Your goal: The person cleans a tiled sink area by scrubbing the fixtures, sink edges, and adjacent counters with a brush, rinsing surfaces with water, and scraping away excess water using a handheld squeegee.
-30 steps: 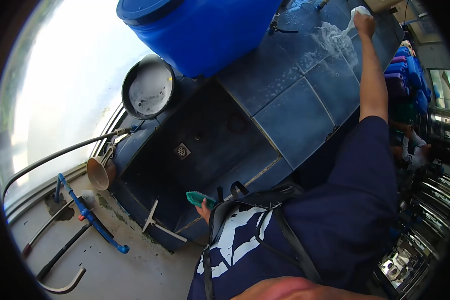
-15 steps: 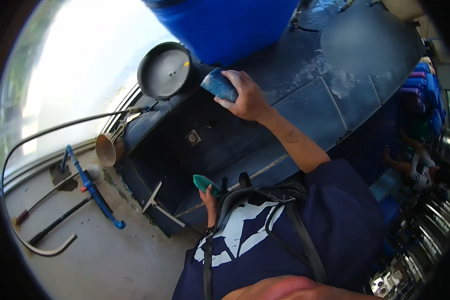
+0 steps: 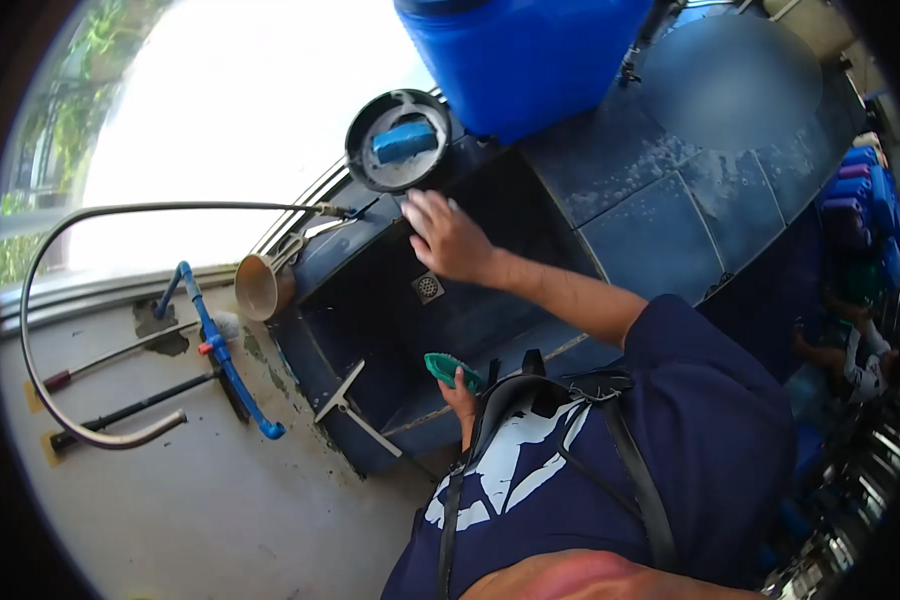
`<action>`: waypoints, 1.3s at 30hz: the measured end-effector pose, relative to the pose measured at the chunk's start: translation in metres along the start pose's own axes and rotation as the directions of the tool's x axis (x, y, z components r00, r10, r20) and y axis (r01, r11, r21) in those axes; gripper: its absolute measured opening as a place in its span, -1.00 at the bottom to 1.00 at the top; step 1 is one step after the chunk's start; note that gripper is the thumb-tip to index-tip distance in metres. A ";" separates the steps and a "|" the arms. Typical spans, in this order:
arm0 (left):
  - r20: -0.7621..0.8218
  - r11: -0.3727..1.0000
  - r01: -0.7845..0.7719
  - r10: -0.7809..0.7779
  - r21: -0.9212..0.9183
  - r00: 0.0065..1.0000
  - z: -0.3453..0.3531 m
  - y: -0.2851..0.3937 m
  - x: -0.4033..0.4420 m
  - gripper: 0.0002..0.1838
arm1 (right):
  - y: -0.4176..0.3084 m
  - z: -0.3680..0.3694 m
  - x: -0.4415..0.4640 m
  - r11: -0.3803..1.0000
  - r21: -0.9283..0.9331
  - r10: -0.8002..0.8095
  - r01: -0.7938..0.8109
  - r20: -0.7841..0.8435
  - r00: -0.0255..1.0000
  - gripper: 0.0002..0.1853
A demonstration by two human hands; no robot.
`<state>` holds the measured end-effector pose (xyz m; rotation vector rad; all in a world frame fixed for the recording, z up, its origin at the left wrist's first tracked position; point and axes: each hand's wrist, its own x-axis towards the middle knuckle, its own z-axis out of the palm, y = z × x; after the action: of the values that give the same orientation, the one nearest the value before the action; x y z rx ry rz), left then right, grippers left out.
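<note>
In the round black basin point(image 3: 354, 150) of suds lies a blue sponge point(image 3: 404, 142). Just below the basin's rim, over the dark sink point(image 3: 370, 315), is my right hand point(image 3: 448, 238), empty, with its fingers apart and slightly blurred. My left hand point(image 3: 460, 395) grips a green brush point(image 3: 450, 369) near the sink's front edge, close to my body. Foam streaks point(image 3: 715, 185) lie on the tiled counter point(image 3: 640, 235) to the right.
A large blue container point(image 3: 530, 65) stands behind the sink. A ladle-like cup point(image 3: 258, 287), a squeegee point(image 3: 341, 400), a curved hose point(image 3: 45, 270) and blue pipes point(image 3: 225, 365) are at the left. Another person point(image 3: 860, 365) is at the far right.
My right hand has come from the foamy counter to the basin and let go of the blue sponge, which now lies in it. The view has shifted; my left hand still holds the green brush.
</note>
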<state>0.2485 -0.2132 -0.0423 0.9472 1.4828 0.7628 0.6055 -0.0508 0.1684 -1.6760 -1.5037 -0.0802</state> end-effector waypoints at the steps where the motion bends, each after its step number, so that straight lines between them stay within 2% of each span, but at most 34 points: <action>1: 0.018 1.000 0.003 -0.003 0.004 1.000 0.003 0.004 -0.001 -0.52 | -0.006 -0.003 -0.018 0.999 0.035 0.029 -0.032 0.083 0.996 -0.31; 3: 0.034 0.986 0.077 -0.083 0.146 0.996 0.019 0.026 -0.007 -0.51 | -0.025 -0.003 -0.091 0.963 0.170 0.127 -0.209 0.397 0.909 -0.30; 5: 0.097 0.982 0.096 -0.112 0.161 0.989 0.048 0.044 -0.008 -0.45 | -0.035 -0.007 -0.165 0.880 0.263 0.182 -0.395 0.582 0.793 -0.24; 7: 0.154 0.980 0.104 -0.131 0.171 0.979 0.075 0.041 0.001 -0.38 | -0.040 -0.022 -0.211 0.864 0.228 0.169 -0.450 0.709 0.685 -0.17; 8: 0.313 0.989 0.146 -0.139 0.002 0.939 0.086 0.033 0.006 -0.30 | -0.038 -0.031 -0.217 0.865 0.215 0.188 -0.453 0.699 0.691 -0.17; 10: 0.593 0.902 0.307 -0.074 -0.303 0.802 0.108 0.023 0.007 -0.12 | -0.035 -0.049 -0.227 0.662 0.322 0.251 -0.677 0.756 0.605 -0.06; 11: 0.604 0.901 0.309 -0.068 -0.305 0.794 0.116 0.025 0.002 -0.12 | -0.031 -0.056 -0.228 0.668 0.316 0.260 -0.674 0.749 0.609 -0.06; 13: 0.771 0.731 0.581 -0.119 -0.359 0.625 0.136 0.065 -0.028 -0.11 | -0.018 -0.070 -0.226 0.808 0.250 0.284 -0.534 0.628 0.724 0.07; 14: 0.844 0.623 0.702 -0.121 -0.346 0.523 0.144 0.080 -0.038 -0.11 | -0.012 -0.074 -0.226 0.818 0.232 0.308 -0.526 0.595 0.742 0.14; 15: 0.851 0.626 0.703 -0.117 -0.337 0.512 0.150 0.087 -0.041 -0.11 | -0.004 -0.078 -0.228 0.820 0.227 0.316 -0.525 0.585 0.747 0.14; 17: 0.877 0.711 0.648 -0.094 -0.272 0.471 0.157 0.095 -0.036 -0.18 | 0.017 -0.087 -0.236 0.787 0.267 0.325 -0.556 0.587 0.742 0.11; 18: 0.886 0.738 0.627 -0.087 -0.250 0.456 0.158 0.096 -0.031 -0.21 | 0.022 -0.100 -0.234 0.742 0.232 0.397 -0.629 0.605 0.691 0.07; 19: 0.851 0.960 0.278 -0.144 -0.003 0.505 0.155 0.095 -0.015 -0.30 | 0.030 -0.107 -0.241 0.751 0.244 0.425 -0.614 0.533 0.731 0.03; 20: 0.805 0.954 -0.116 -0.164 0.276 0.570 0.153 0.098 0.000 -0.39 | 0.039 -0.114 -0.249 0.761 0.254 0.448 -0.596 0.458 0.768 0.00; 22: 0.811 0.802 -0.551 0.157 0.228 0.564 0.155 0.176 -0.023 -0.54 | 0.053 -0.126 -0.265 0.868 0.106 0.466 -0.484 0.160 0.870 -0.03; 23: 0.808 0.810 -0.565 0.226 0.154 0.544 0.151 0.210 -0.033 -0.53 | 0.058 -0.133 -0.273 0.868 0.105 0.466 -0.486 0.168 0.869 -0.03; 25: 0.782 0.822 -0.569 0.369 -0.023 0.503 0.139 0.276 -0.055 -0.51 | 0.066 -0.146 -0.289 0.828 -0.102 0.546 -0.552 -0.081 0.834 -0.05; 26: 0.746 0.779 -0.597 0.510 -0.190 0.428 0.133 0.304 -0.067 -0.51 | 0.070 -0.151 -0.300 0.827 -0.102 0.549 -0.553 -0.070 0.833 -0.05; 28: 0.664 0.640 -0.573 0.718 -0.512 0.209 0.117 0.365 -0.105 -0.57 | 0.074 -0.154 -0.318 0.827 -0.173 0.496 -0.535 -0.224 0.839 -0.07; 29: 0.610 0.526 -0.512 0.792 -0.679 0.004 0.114 0.388 -0.118 -0.66 | 0.072 -0.155 -0.328 0.825 -0.169 0.501 -0.539 -0.219 0.837 -0.07; 30: 0.509 0.404 -0.406 0.839 -0.820 -0.194 0.112 0.407 -0.129 -0.73 | 0.069 -0.154 -0.336 0.810 -0.174 0.519 -0.561 -0.236 0.822 -0.06; 32: 0.388 0.320 -0.229 0.838 -0.919 -0.384 0.097 0.425 -0.162 -0.83 | 0.061 -0.147 -0.348 0.791 -0.177 0.538 -0.586 -0.255 0.803 -0.05; 33: 0.390 0.323 -0.227 0.836 -0.919 -0.386 0.097 0.435 -0.164 -0.83 | 0.057 -0.141 -0.354 0.780 -0.193 0.540 -0.595 -0.270 0.797 -0.06; 35: 0.360 0.452 -0.003 0.707 -0.892 -0.608 0.104 0.450 -0.162 -0.80 | 0.054 -0.134 -0.363 0.769 -0.211 0.537 -0.603 -0.300 0.789 -0.07; 37: 0.354 0.437 -0.004 0.724 -0.899 -0.592 0.115 0.453 -0.166 -0.81 | 0.052 -0.128 -0.370 0.789 -0.300 0.460 -0.536 -0.291 0.839 -0.05; 39: 0.294 0.467 0.120 0.714 -0.876 -0.635 0.127 0.456 -0.164 -0.82 | 0.054 -0.128 -0.373 0.761 -0.329 0.469 -0.558 -0.315 0.825 -0.05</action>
<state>0.4393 -0.1552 0.4170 1.1804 -1.1477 0.4816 0.6098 -0.4158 0.0108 -2.2922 -0.8454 -0.2848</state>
